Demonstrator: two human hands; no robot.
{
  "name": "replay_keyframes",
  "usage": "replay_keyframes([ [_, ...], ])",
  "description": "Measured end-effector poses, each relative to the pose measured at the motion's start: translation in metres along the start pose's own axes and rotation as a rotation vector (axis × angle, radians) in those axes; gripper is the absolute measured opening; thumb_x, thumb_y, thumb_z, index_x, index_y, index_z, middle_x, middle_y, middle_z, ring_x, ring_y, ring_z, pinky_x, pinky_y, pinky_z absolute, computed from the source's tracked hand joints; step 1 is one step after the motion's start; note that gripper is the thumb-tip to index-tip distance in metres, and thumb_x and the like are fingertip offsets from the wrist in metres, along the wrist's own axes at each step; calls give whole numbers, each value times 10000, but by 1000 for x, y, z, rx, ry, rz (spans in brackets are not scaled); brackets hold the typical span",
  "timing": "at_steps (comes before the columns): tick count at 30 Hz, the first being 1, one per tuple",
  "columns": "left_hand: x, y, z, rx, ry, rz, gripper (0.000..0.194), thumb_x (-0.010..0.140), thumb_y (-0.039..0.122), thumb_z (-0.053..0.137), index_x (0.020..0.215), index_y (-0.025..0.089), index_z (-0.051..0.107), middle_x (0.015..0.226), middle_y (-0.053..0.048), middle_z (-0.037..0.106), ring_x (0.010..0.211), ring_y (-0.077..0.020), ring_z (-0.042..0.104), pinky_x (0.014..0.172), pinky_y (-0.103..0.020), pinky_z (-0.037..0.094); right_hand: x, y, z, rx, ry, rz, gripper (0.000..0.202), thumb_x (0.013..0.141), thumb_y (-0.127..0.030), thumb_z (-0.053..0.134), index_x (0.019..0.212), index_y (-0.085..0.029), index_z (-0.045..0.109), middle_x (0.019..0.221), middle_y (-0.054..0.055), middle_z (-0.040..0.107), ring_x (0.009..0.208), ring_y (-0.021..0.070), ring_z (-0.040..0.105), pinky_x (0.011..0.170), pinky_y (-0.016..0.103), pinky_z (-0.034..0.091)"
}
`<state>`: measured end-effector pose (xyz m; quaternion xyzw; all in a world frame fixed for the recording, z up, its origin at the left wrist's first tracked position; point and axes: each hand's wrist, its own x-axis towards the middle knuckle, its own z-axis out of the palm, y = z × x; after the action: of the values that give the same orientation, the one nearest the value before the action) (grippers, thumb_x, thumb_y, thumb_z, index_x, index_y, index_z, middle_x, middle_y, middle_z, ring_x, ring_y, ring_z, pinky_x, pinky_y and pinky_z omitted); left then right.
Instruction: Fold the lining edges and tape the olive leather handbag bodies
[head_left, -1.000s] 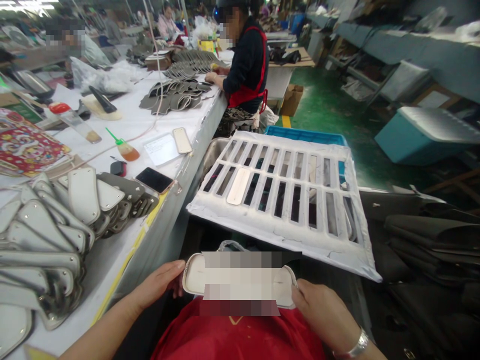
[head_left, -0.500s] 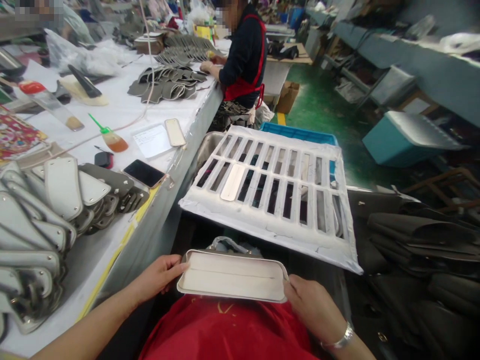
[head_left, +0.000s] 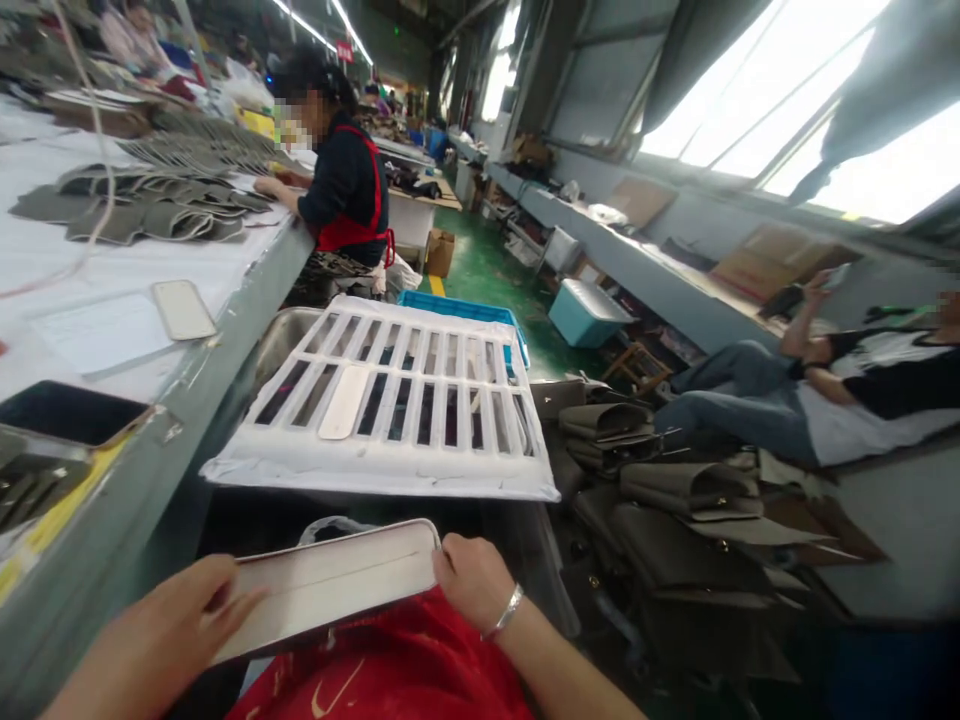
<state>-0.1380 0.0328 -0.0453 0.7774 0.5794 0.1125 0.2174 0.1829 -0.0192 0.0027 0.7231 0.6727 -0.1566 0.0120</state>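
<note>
Green floor [head_left: 487,255] runs off between long benches, and a person in red straps [head_left: 349,190] leans at the white worktop [head_left: 225,265]. Nearer me, whoever wears the red apron [head_left: 390,670] has both hands closed on a long cream panel [head_left: 337,580], held tilted above the lap: the left hand [head_left: 169,620] grips one end, the right hand [head_left: 476,580] the other, higher end. Just beyond sits a white slatted rack [head_left: 405,475] with a smaller cream piece [head_left: 345,402] lying on it. Dark folded pieces [head_left: 690,545] are heaped to the right.

Bright windows [head_left: 772,100] line the wall above a green floor [head_left: 491,260].
</note>
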Motion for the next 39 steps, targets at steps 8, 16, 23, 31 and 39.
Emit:
replay_keyframes([
  [8,22,137,36,250,-198,694,549,715,222,557,1258,201,480,1349,-62,425,1100,-289,461,894,-422,407,4,-3,8,-26,23,46,287,841,-264,350,748,-156,599,705,101,663,641,193,622,539,262,273],
  [16,32,114,49,223,-170,813,487,808,98,406,1275,226,459,1366,-8,405,1052,-224,453,879,-356,394,10,-1,7,-21,36,5,263,826,-252,372,672,-152,559,657,82,647,598,159,602,525,250,274],
  [23,38,120,41,236,-255,812,446,831,211,422,1275,187,460,1369,-53,396,1045,-261,458,829,-392,420,21,6,0,687,-269,127,254,812,-308,381,606,-165,420,504,-10,542,390,95,521,363,168,302],
  [31,43,116,35,82,-337,771,564,753,367,587,1278,205,460,1367,-45,399,1094,-269,419,966,-410,334,29,33,47,1717,-490,274,434,578,-462,715,692,-156,429,463,-55,531,337,77,481,342,178,410],
  [39,43,119,24,93,-400,729,625,721,384,622,1292,202,444,1386,-36,375,1115,-284,406,970,-420,343,35,30,45,1635,-517,290,453,556,-443,751,673,-145,430,450,-44,546,320,86,493,327,169,406],
])
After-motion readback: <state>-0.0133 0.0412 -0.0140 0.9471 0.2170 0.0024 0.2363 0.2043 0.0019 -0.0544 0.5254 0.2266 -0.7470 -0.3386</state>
